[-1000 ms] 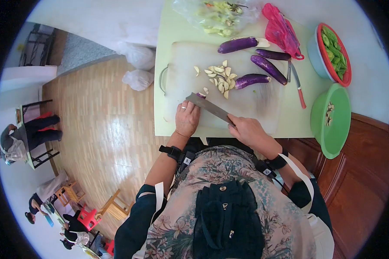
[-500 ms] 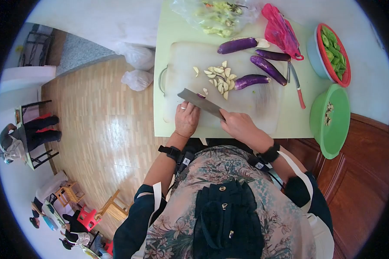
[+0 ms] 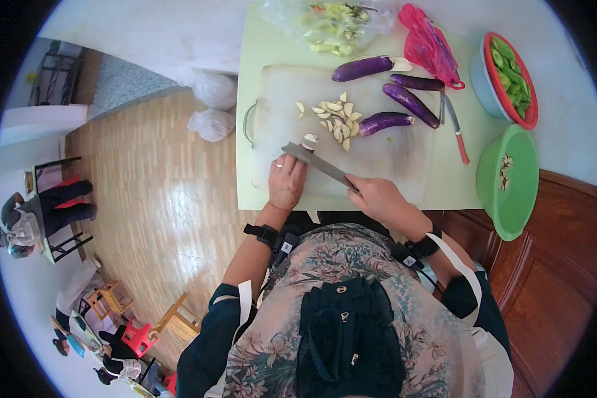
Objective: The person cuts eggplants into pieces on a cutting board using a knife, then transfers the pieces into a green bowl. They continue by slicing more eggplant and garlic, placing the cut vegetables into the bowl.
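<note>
From the head camera, the person is standing at a pale green counter (image 3: 262,192) and working on a white cutting board (image 3: 391,166). The right hand (image 3: 377,197) is wrapping its grip tightly around the handle of a knife (image 3: 318,162), whose broad blade is slanting across the near left part of the board. The left hand (image 3: 286,182) is lying just beside the blade with its grip curled, fingertips pinning an eggplant stub (image 3: 308,142) that is sticking out on the far side of the blade. A heap of pale slices (image 3: 337,119) is lying just beyond the stub. Four whole eggplants (image 3: 386,122) are resting toward the far right of the board. A small red-handled knife (image 3: 454,129) is lying beside them. A green bowl (image 3: 511,199) is sitting at the counter's right edge, with a red-rimmed bowl (image 3: 530,113) of green vegetables behind it.
</note>
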Demonstrator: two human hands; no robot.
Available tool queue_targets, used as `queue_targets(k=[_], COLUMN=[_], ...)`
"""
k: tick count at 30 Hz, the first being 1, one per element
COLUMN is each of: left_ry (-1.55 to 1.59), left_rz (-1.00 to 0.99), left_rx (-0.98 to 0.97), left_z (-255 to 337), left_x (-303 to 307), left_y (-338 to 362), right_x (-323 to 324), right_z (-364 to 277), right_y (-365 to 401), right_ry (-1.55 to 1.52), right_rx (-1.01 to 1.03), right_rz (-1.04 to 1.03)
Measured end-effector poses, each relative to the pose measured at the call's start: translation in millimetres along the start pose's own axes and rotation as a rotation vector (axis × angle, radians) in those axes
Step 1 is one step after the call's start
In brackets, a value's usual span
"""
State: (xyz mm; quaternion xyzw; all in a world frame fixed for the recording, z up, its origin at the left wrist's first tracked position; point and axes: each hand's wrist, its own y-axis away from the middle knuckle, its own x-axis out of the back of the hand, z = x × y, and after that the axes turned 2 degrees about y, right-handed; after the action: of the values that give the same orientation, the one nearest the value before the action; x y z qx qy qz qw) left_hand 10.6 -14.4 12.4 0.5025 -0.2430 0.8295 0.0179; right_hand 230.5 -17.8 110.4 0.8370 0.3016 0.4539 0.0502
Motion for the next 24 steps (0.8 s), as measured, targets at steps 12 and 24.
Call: queue_targets(k=[12,24], left_ry=[0.032,0.037], left_rz=[0.031,0.020], left_rx=[-0.021,-0.002], left_z=[-2,-5], left_x=[-1,-5], left_y=[1,6], right_x=[2,-30], right_z=[-3,-9], right_y=[4,-50], right_ry=[0.077,0.157], right_rx=[0.005,0.017], right_rz=[-0.043,-0.023])
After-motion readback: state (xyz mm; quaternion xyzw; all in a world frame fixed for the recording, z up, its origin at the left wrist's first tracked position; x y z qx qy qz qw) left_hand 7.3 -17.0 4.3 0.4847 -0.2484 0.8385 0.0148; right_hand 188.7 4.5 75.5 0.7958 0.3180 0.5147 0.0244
